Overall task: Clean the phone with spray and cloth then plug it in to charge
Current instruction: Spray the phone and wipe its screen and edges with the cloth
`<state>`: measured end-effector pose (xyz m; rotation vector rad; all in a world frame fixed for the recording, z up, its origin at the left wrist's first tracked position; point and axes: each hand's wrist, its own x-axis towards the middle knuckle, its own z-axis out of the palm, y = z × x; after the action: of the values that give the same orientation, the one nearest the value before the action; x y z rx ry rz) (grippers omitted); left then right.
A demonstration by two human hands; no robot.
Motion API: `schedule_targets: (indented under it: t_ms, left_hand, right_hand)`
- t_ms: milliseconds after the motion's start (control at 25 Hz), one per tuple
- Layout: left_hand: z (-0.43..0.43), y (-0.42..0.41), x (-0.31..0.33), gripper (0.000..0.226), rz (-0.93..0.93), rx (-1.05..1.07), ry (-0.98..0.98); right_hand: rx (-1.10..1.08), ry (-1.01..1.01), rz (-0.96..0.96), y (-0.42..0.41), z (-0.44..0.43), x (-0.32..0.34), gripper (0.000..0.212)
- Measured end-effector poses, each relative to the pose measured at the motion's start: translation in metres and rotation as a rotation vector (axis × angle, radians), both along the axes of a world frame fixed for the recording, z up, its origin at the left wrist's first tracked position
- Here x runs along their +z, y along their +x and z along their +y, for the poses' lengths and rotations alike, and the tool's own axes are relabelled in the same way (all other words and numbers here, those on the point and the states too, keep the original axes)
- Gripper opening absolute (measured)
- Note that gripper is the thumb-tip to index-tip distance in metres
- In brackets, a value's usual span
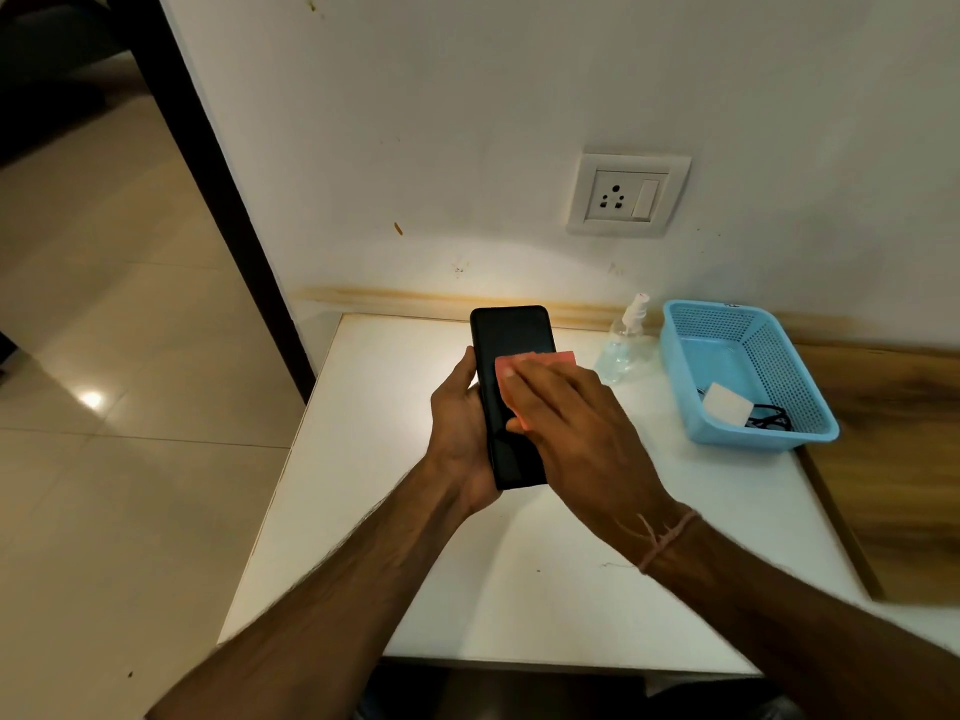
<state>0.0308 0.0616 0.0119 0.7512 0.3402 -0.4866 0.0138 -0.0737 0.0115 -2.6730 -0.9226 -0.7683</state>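
Pink folded cloth (535,362) lies under the right hand's (576,423) straight fingers, pressed on the black slab phone (506,335), which the left hand (460,433) grips at its edges above the white surface (519,589). To the right are a clear spray bottle (623,340) and a light-blue mesh basket (748,440) holding a white charger (727,402) and black cable (774,421). A white wall socket (626,195) is above.

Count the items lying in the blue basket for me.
2: a white charger block near the front of the blue basket, and a black cable bunched beside it on the right. The near wall may hide more.
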Motion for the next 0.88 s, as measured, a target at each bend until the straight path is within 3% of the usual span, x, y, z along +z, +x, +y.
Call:
schedule_targets:
  t_ms: [120,320,600,880]
  left_hand:
    - [0.001,-0.001,0.003,0.064,0.011,0.017,-0.021]
    - [0.002,0.001,0.001,0.076,0.029,0.03,0.042]
    - [-0.001,-0.002,0.001,0.065,0.065,0.028,0.049]
    - [0.0,-0.002,-0.001,0.073,0.019,0.007,0.025]
  right_hand:
    - [-0.048,0.118,0.023,0.008,0.017,0.011,0.043]
    - [0.011,-0.014,0.008,-0.019,0.005,-0.012,0.045]
    - [-0.103,0.073,0.09,0.001,0.026,0.009,0.047]
    - [-0.098,0.093,0.059,-0.015,0.009,-0.003,0.052]
